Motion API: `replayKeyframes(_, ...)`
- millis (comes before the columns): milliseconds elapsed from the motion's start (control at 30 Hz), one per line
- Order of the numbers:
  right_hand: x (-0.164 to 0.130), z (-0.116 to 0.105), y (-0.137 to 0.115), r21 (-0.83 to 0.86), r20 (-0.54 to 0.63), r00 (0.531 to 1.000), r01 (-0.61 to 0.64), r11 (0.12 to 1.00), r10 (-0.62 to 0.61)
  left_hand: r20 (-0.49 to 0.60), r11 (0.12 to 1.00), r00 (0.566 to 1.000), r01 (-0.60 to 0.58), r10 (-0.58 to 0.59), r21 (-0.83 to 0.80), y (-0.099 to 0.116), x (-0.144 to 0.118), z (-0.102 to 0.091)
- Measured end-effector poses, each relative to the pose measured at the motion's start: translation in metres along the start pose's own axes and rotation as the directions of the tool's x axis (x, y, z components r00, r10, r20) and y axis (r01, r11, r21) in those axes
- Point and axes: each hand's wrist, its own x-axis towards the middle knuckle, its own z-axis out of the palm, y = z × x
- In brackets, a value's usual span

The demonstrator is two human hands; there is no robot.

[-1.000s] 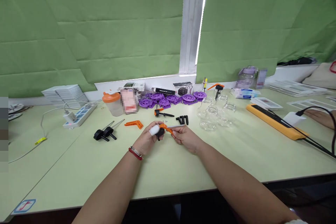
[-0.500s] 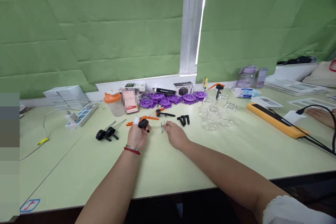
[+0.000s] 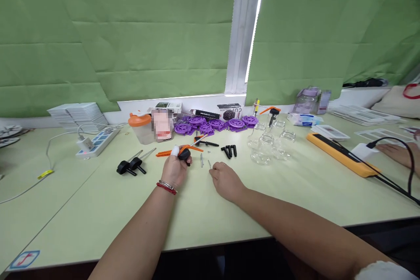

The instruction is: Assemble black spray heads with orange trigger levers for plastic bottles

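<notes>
A pale green table (image 3: 98, 210) bears everything under the hands. Beyond the right hand stands a cluster of glass jars (image 3: 271, 142); beyond both hands lies a pile of purple wheels (image 3: 213, 124). Left of the left hand lie two black knobs with metal stems (image 3: 131, 165). The left hand (image 3: 175, 170) is curled round an orange and black tool (image 3: 184, 152), lifted just off the table. The right hand (image 3: 226, 180) rests palm down, fingertips pinching a small metal screw (image 3: 209, 164); another screw (image 3: 201, 160) lies just beyond, between the hands.
</notes>
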Motion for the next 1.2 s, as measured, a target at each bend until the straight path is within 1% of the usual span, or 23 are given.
replayKeyframes(67,-0.015,-0.003,-0.004,0.019,0.018,1.0,0.021,1.0,-0.021,-0.003,1.0,1.0,0.014,-0.014,0.004,0.0,-0.001,0.001)
replayKeyframes(167,-0.038,-0.01,-0.011,0.033,0.039,0.996,0.083,0.996,-0.084,0.004,0.999,0.999,0.044,-0.044,0.006,0.0,-0.003,0.004)
replayKeyframes(233,-0.052,-0.015,-0.017,0.009,0.063,0.984,0.166,0.986,-0.166,0.016,0.998,0.998,0.065,-0.066,0.018,-0.002,-0.005,0.006)
replayKeyframes(300,-0.06,-0.023,-0.023,-0.082,0.115,0.953,0.29,0.953,-0.28,0.045,0.995,0.995,0.091,-0.092,0.039,-0.004,-0.007,0.008)
replayKeyframes(333,-0.063,-0.027,-0.027,-0.144,0.149,0.924,0.371,0.917,-0.351,0.06,0.994,0.993,0.1,-0.103,0.051,-0.005,-0.008,0.009)
replayKeyframes(433,-0.06,-0.039,-0.035,-0.297,0.255,0.8,0.599,0.743,-0.543,0.096,0.99,0.988,0.113,-0.121,0.082,-0.008,-0.009,0.01)
replayKeyframes(500,-0.052,-0.044,-0.039,-0.331,0.306,0.716,0.698,0.635,-0.627,0.106,0.988,0.986,0.114,-0.125,0.103,-0.01,-0.009,0.009)
replayKeyframes(567,-0.043,-0.047,-0.041,-0.324,0.345,0.64,0.767,0.553,-0.687,0.122,0.986,0.984,0.118,-0.133,0.121,-0.012,-0.009,0.008)
replayKeyframes(633,-0.034,-0.049,-0.042,-0.312,0.361,0.591,0.806,0.503,-0.722,0.141,0.983,0.979,0.126,-0.145,0.136,-0.014,-0.008,0.007)
replayKeyframes(700,-0.027,-0.05,-0.042,-0.308,0.348,0.57,0.819,0.484,-0.744,0.171,0.98,0.972,0.134,-0.159,0.147,-0.015,-0.007,0.006)
replayKeyframes(800,-0.021,-0.048,-0.041,-0.306,0.302,0.58,0.811,0.499,-0.757,0.212,0.978,0.961,0.146,-0.176,0.151,-0.016,-0.007,0.005)
replayKeyframes(933,-0.021,-0.04,-0.037,-0.248,0.243,0.611,0.79,0.561,-0.753,0.235,0.971,0.947,0.188,-0.22,0.148,-0.017,-0.011,0.005)
replayKeyframes(1000,-0.021,-0.037,-0.036,-0.203,0.23,0.636,0.771,0.603,-0.736,0.259,0.964,0.933,0.216,-0.251,0.155,-0.016,-0.015,0.008)
replayKeyframes(1033,-0.02,-0.037,-0.036,-0.177,0.217,0.66,0.751,0.636,-0.719,0.267,0.96,0.926,0.231,-0.267,0.161,-0.015,-0.017,0.009)
replayKeyframes(1067,-0.019,-0.038,-0.036,-0.141,0.191,0.696,0.718,0.682,-0.693,0.269,0.955,0.92,0.249,-0.286,0.164,-0.015,-0.019,0.011)
replayKeyframes(1100,-0.016,-0.041,-0.035,-0.086,0.141,0.744,0.666,0.741,-0.653,0.264,0.949,0.915,0.268,-0.304,0.165,-0.015,-0.021,0.012)
replayKeyframes(1133,-0.012,-0.046,-0.035,-0.005,0.067,0.806,0.59,0.808,-0.588,0.261,0.945,0.911,0.285,-0.319,0.163,-0.015,-0.023,0.014)
replayKeyframes(1167,-0.006,-0.051,-0.034,0.107,-0.025,0.871,0.491,0.865,-0.491,0.258,0.943,0.909,0.296,-0.327,0.154,-0.016,-0.024,0.015)
replayKeyframes(1200,0.0,-0.056,-0.032,0.249,-0.122,0.926,0.377,0.892,-0.357,0.261,0.943,0.908,0.301,-0.329,0.142,-0.017,-0.025,0.016)
